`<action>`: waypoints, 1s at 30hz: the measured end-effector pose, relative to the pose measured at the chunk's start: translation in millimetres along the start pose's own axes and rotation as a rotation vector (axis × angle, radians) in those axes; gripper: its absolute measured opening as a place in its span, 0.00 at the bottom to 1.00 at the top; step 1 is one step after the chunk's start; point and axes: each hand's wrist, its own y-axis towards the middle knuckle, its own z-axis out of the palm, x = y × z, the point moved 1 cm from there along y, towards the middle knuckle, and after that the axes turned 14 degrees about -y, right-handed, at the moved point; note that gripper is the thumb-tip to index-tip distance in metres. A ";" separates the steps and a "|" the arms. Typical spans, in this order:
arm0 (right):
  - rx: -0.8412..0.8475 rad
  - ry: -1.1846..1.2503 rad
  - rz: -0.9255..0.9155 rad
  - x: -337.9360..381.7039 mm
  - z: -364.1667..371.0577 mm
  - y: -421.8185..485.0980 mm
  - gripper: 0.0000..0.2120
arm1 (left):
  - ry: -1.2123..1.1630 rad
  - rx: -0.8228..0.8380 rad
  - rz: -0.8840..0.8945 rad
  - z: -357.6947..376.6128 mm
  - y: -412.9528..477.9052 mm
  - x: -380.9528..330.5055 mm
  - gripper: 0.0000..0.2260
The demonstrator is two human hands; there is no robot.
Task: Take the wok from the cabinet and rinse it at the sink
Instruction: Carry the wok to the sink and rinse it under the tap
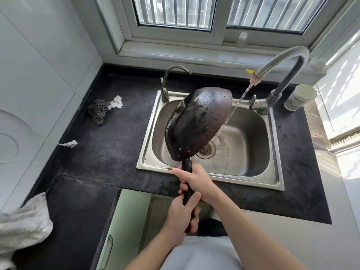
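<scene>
A dark, wet wok [202, 119] is tipped on its side over the steel sink [153, 121], its rounded underside facing me and its inside turned away to the right. Both hands grip its black handle: my right hand [194, 180] higher up, near the sink's front rim, and my left hand [182, 217] lower, at the handle's end. Water runs from the tall grey tap [288, 75] at the back right and strikes the wok's right rim, then falls beside the drain [206, 151].
A second, thin tap [165, 84] stands at the sink's back left corner. Steel wool with a white rag [101, 111] lies on the dark counter [101, 152]. A pale cup [299, 97] stands at right. The green cabinet door [120, 227] below hangs open. A cloth [25, 223] lies at left.
</scene>
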 end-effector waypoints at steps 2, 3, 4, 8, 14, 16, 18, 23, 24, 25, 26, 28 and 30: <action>0.025 0.023 -0.007 0.4 -4.6 -1.5 0.09 | -0.220 0.087 -0.122 5.5 -1.9 -3.2 0.10; 0.035 0.034 -0.007 -0.1 -6.1 -1.5 0.09 | -0.303 0.121 -0.161 7.5 -2.3 -4.7 0.10; 0.043 0.043 -0.008 -0.3 -7.1 -1.4 0.09 | -0.365 0.140 -0.179 9.3 -2.1 -6.1 0.11; 0.067 0.058 -0.018 0.1 -12.1 -1.8 0.10 | -0.296 0.078 -0.113 13.4 1.1 -5.3 0.13; -0.086 0.013 0.053 7.1 -12.3 1.5 0.13 | -0.059 0.013 0.039 15.0 11.1 0.3 0.15; -0.123 -0.025 0.071 9.2 -12.2 0.2 0.14 | -0.011 -0.013 0.054 15.4 12.3 1.5 0.16; -0.137 -0.053 0.069 9.3 -14.3 -2.6 0.14 | 0.012 -0.019 0.057 17.6 12.1 2.6 0.16; -0.167 -0.029 0.037 -0.2 -20.6 -4.7 0.15 | 0.078 -0.020 0.078 21.6 10.8 6.3 0.17; -0.166 -0.033 0.020 -2.0 -21.7 -5.3 0.15 | 0.094 -0.016 0.084 21.8 10.6 6.9 0.17; -0.164 -0.029 -0.001 -3.4 -23.0 -6.0 0.16 | 0.107 -0.013 0.089 22.1 10.7 7.4 0.17; -0.162 -0.020 -0.021 -3.8 -24.8 -7.0 0.17 | 0.119 -0.010 0.095 22.5 11.6 8.3 0.16; -0.162 -0.002 -0.041 -3.2 -28.5 -8.5 0.17 | 0.142 -0.009 0.107 23.8 14.4 10.1 0.15; -0.169 -0.006 -0.049 -0.9 -32.7 -8.8 0.16 | 0.149 -0.005 0.117 26.6 17.3 11.1 0.15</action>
